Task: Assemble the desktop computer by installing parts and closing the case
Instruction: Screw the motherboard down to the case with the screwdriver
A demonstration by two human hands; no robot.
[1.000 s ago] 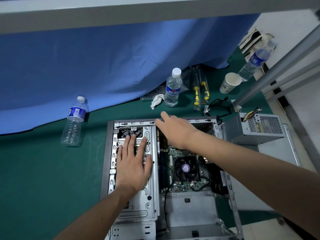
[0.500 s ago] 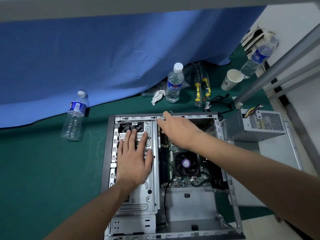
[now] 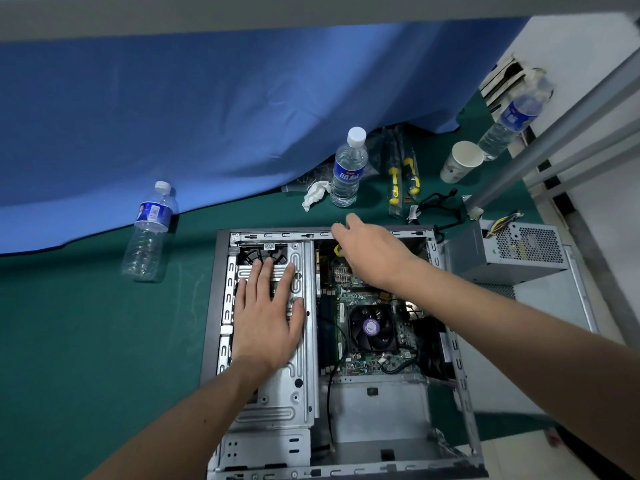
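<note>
An open desktop case (image 3: 211, 306) lies flat on the green mat, its side panel off. My left hand (image 3: 266, 313) rests flat, fingers straight, on the silver drive cage (image 3: 301, 382) in the case's left half. The motherboard (image 3: 356, 365) with a black CPU fan (image 3: 372, 329) fills the right half. My right hand (image 3: 374, 254) reaches over the motherboard's far end to the case's far rim, fingers bent downward; something yellow shows just under them, and I cannot tell whether they hold it. A grey power supply (image 3: 509, 258) sits outside the case, to its right.
Three water bottles stand around: one far left (image 3: 149, 233), one behind the case (image 3: 348, 171), one at far right (image 3: 512, 126). A paper cup (image 3: 460, 161), yellow-handled screwdrivers (image 3: 403, 178), loose black cables (image 3: 436, 209), crumpled tissue (image 3: 315, 194), a blue cloth behind.
My right hand has shifted right along the case's far rim and deeper over the motherboard. My left hand stays flat on the drive cage.
</note>
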